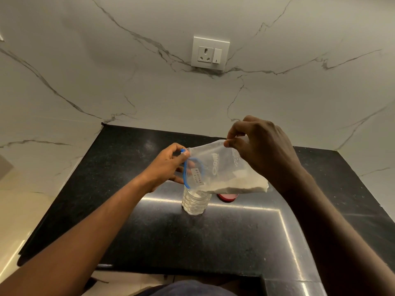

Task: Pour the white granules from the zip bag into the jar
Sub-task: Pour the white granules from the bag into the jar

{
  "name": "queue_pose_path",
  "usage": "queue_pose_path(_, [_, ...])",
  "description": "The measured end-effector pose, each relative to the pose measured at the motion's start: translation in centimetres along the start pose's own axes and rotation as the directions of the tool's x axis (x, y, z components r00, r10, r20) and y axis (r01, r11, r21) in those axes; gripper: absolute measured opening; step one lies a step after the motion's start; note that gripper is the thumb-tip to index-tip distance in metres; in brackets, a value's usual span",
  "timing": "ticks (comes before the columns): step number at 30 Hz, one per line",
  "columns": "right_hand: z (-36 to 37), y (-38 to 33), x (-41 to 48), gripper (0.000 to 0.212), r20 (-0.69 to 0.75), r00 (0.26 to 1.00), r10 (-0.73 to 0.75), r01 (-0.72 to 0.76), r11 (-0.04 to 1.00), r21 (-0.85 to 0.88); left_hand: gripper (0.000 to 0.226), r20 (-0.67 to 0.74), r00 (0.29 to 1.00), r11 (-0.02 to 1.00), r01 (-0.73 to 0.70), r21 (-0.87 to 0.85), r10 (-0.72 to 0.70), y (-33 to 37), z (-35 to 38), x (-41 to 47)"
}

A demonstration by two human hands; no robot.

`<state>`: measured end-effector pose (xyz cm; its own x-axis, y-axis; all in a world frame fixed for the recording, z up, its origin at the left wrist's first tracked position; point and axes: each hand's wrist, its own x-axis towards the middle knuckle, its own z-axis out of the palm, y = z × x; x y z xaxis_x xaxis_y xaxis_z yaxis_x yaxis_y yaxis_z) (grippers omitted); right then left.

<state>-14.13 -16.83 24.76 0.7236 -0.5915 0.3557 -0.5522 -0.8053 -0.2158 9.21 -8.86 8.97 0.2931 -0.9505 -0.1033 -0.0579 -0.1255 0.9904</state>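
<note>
A clear zip bag (222, 169) with a blue zip edge and a small handwritten label hangs sideways just above a clear textured jar (195, 201). Its open blue mouth points left and down over the jar's opening. White granules lie along the bag's lower edge, and the jar holds white granules too. My left hand (168, 167) pinches the blue zip end of the bag. My right hand (260, 150) pinches the bag's upper rear corner, lifting it. The jar stands open on the black counter (132, 189).
A red lid (227, 197) lies on the counter just right of the jar, partly hidden by the bag. Marble walls enclose the counter at the back and both sides, with a white socket and switch (210, 52) on the back wall.
</note>
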Motion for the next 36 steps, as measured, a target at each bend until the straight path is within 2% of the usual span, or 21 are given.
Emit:
queue_pose_path(6, [0.0, 0.2, 0.5, 0.016, 0.037, 0.999, -0.013, 0.013, 1.0, -0.015, 0.015, -0.016, 1.0, 1.0, 0.003, -0.009, -0.004, -0.5, -0.1, -0.1])
queue_pose_path(8, [0.2, 0.3, 0.5, 0.018, 0.076, 0.997, -0.006, 0.01, 0.999, -0.046, 0.013, -0.032, 0.999, 0.998, -0.002, 0.069, 0.004, -0.3, 0.0, -0.2])
queue_pose_path(10, [0.2, 0.6, 0.4, 0.019, 0.084, 0.996, 0.008, -0.004, 0.999, -0.049, 0.017, -0.057, 0.996, 0.967, -0.05, 0.248, 0.067, 0.3, 0.1, -0.2])
queue_pose_path(13, [0.0, 1.1, 0.1, 0.019, 0.074, 0.997, 0.027, -0.024, 0.999, -0.038, 0.036, -0.024, 0.974, 0.796, -0.17, 0.581, 0.226, 2.1, 0.1, -0.5])
queue_pose_path(15, [0.0, 1.2, -0.3, 0.019, 0.073, 0.997, 0.029, -0.026, 0.999, -0.041, 0.049, 0.085, 0.944, 0.667, -0.288, 0.687, 0.32, 4.1, 0.5, -0.6])
queue_pose_path(17, [-0.1, 1.4, -0.5, 0.018, 0.073, 0.997, 0.033, -0.031, 0.999, -0.033, 0.051, 0.214, 0.908, 0.639, -0.406, 0.653, 0.359, 6.1, 1.5, -0.5])
queue_pose_path(20, [-0.2, 1.8, -0.8, 0.014, 0.065, 0.996, 0.055, -0.055, 0.999, 0.001, 0.035, 0.306, 0.882, 0.722, -0.47, 0.507, 0.358, 7.6, 3.6, -0.1])
queue_pose_path(23, [0.0, 2.1, -1.1, 0.011, 0.062, 0.996, 0.069, -0.072, 0.996, 0.05, 0.022, 0.304, 0.892, 0.793, -0.442, 0.42, 0.336, 7.6, 4.9, 0.6])
queue_pose_path(29, [1.2, 3.4, -2.1, 0.016, 0.041, 0.992, 0.116, -0.123, 0.96, 0.253, 0.019, 0.298, 0.876, 0.831, -0.464, 0.307, 0.379, 6.6, 5.1, 0.9])
queue_pose_path(32, [2.0, 4.1, -3.1, 0.028, 0.037, 0.987, 0.157, -0.159, 0.916, 0.368, 0.02, 0.299, 0.868, 0.833, -0.477, 0.28, 0.397, 6.5, 5.0, 0.9])
queue_pose_path(34, [2.7, 4.8, -4.0, 0.039, 0.079, 0.979, 0.189, -0.205, 0.882, 0.425, 0.021, 0.293, 0.871, 0.838, -0.472, 0.274, 0.395, 6.5, 5.1, 0.9])
queue_pose_path(36, [3.5, 5.4, -4.9, 0.042, 0.136, 0.964, 0.227, -0.265, 0.841, 0.472, 0.022, 0.283, 0.876, 0.84, -0.465, 0.28, 0.39, 6.3, 5.2, 0.9])
